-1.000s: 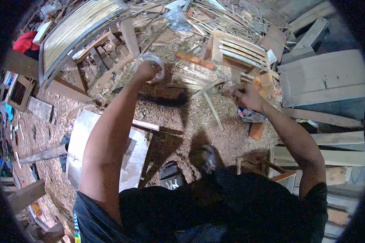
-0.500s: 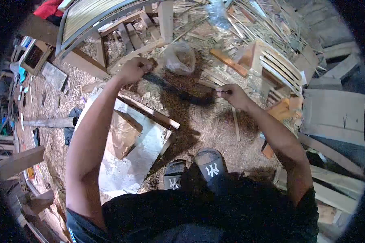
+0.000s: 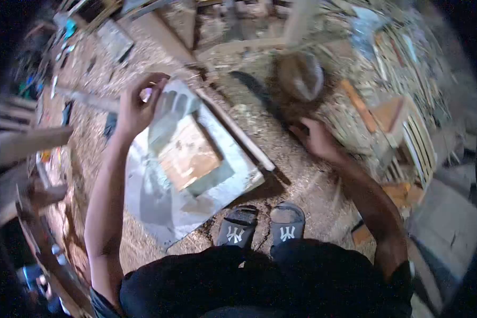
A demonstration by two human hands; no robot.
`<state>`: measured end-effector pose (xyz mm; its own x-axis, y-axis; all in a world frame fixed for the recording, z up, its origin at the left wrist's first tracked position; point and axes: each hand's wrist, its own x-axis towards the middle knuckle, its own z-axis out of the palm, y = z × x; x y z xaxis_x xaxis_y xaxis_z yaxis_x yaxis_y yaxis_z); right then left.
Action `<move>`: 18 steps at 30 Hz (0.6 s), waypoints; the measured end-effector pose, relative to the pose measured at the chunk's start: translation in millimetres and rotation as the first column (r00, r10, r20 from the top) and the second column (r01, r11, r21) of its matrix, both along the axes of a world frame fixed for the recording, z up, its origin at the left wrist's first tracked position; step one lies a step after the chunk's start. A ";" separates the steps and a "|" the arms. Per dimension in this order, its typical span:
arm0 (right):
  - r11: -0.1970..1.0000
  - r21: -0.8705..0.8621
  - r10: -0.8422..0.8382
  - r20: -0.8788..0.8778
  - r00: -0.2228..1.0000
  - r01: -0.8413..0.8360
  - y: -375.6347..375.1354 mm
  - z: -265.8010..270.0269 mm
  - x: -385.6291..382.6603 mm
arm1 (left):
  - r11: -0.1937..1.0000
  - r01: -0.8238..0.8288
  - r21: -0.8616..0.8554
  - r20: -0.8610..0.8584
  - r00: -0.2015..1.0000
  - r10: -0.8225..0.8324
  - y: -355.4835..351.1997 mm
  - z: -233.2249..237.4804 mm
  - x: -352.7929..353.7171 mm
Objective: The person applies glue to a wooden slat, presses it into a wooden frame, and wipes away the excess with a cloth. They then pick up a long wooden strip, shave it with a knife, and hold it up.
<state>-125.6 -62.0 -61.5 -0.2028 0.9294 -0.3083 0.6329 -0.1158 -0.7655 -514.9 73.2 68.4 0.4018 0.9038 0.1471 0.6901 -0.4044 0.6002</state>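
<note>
My right hand is closed at the near end of a long, dark, slightly curved strip. The strip's far end points up and left, free of the other hand; blur hides its exact kind. My left hand is raised over the upper left corner of a pale panel, thumb and fingers pinched together. Whatever lies in that pinch is too small and blurred to name. A square wooden piece lies on the panel, and the left hand's shadow falls beside it.
Sawdust and shavings cover the floor around my sandals. A clear plastic bag stands beyond the strip. At right are an orange-brown plank and a slatted wooden frame. Offcuts lie along both sides.
My view has turned, so the panel sits more central. My left hand has come away from the strip's far end and now hovers by the panel. My right hand stays at the near end.
</note>
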 end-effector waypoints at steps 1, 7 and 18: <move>0.999 0.012 0.046 -0.026 0.999 -0.046 -0.2 -6.6 -11.2 | 0.997 -0.039 -0.063 0.113 0.993 0.045 -11.6 0.4 -10.8; 0.996 0.089 0.000 -0.310 0.951 0.029 9.6 25.0 -57.7 | 0.997 0.004 -0.071 -0.118 0.993 -0.012 -103.2 17.7 -55.8; 0.831 0.555 -0.313 0.404 0.859 0.041 -29.2 -62.1 -13.9 | 0.991 0.099 -0.088 0.061 0.994 -0.094 -138.5 -9.6 -38.4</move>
<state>-139.5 -91.2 -123.6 0.0213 0.9775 0.2099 0.9293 0.0581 -0.3648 -553.3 -65.3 58.8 0.4814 0.8717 0.0916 0.6140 -0.4099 0.6745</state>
